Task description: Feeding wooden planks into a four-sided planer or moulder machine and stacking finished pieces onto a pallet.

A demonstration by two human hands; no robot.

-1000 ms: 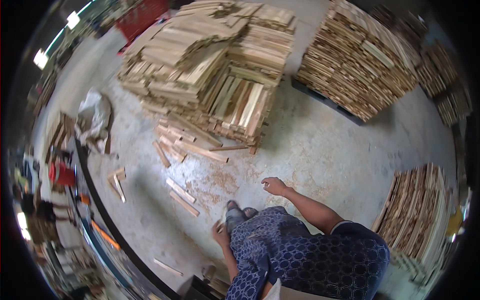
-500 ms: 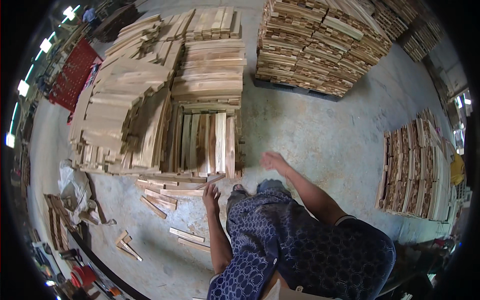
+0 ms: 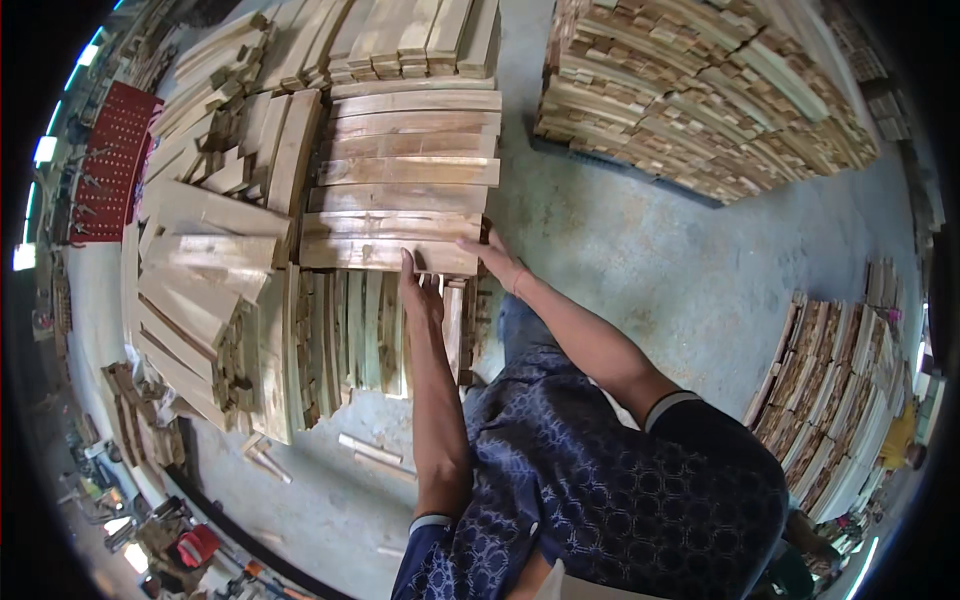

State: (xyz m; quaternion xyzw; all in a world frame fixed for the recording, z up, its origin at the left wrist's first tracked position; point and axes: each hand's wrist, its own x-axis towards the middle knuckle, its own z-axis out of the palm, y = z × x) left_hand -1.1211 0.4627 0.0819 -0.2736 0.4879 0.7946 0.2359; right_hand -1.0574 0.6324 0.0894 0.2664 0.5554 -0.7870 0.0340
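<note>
Flat pale wooden boards (image 3: 400, 172) lie side by side on top of a waist-high stack, running left to right. My left hand (image 3: 422, 292) is at the front edge of the nearest board (image 3: 360, 255), its thumb up against the wood and its fingers bent at the edge. My right hand (image 3: 497, 262) grips the right end of the front boards, thumb on top and fingers round the end, partly hidden. Below the front edge, a lower layer of boards (image 3: 360, 330) runs lengthwise toward me.
A messy heap of boards (image 3: 205, 270) rises on the left. A tall timber stack (image 3: 690, 110) stands on a dark pallet at the far right, and another stack (image 3: 825, 400) at the right. Loose offcuts (image 3: 375, 452) lie on the concrete floor. A red perforated panel (image 3: 108, 165) stands at far left.
I have come closer to the stack. Both hands, apart from the boards before, have moved forward onto the near boards of the top layer.
</note>
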